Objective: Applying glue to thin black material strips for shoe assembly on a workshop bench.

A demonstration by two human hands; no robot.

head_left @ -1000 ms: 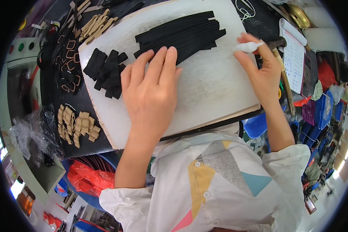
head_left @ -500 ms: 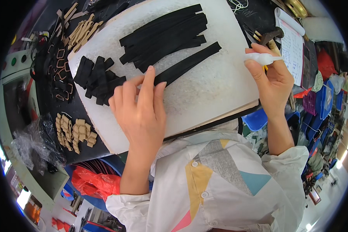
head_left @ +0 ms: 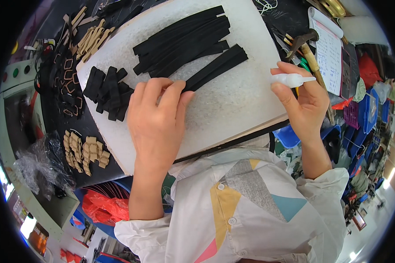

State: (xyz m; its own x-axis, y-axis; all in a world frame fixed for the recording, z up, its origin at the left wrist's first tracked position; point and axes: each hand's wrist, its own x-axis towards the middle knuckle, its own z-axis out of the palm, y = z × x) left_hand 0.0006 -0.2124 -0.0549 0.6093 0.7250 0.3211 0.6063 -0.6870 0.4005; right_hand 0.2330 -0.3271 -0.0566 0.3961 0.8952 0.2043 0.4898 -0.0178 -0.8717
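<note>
My left hand (head_left: 156, 116) is over the white board, fingers curled, thumb and forefinger closed at the near end of a black fabric strip (head_left: 219, 65). Its far end looks doubled, as if two strips lie side by side. My right hand (head_left: 305, 101), off the board's right side, holds a small white squeeze bottle (head_left: 289, 79) between thumb and fingers, its thin nozzle pointing right. A row of overlapping black strips (head_left: 182, 41) lies farther up the board. Left of my left hand is a heap of short folded black pieces (head_left: 107, 92).
The white board (head_left: 232, 109) rests on a dark table. Tan loops (head_left: 92, 151), metal rings (head_left: 69, 74) and tan strips (head_left: 94, 39) lie to its left. On the right are a hammer (head_left: 309, 52) and an open notebook (head_left: 329, 57). Clear plastic (head_left: 39, 164) hangs at far left.
My left forefinger has curled down to the strip's near end, and the strip's far end now looks wider. My right hand and the bottle have shifted slightly left and nearer.
</note>
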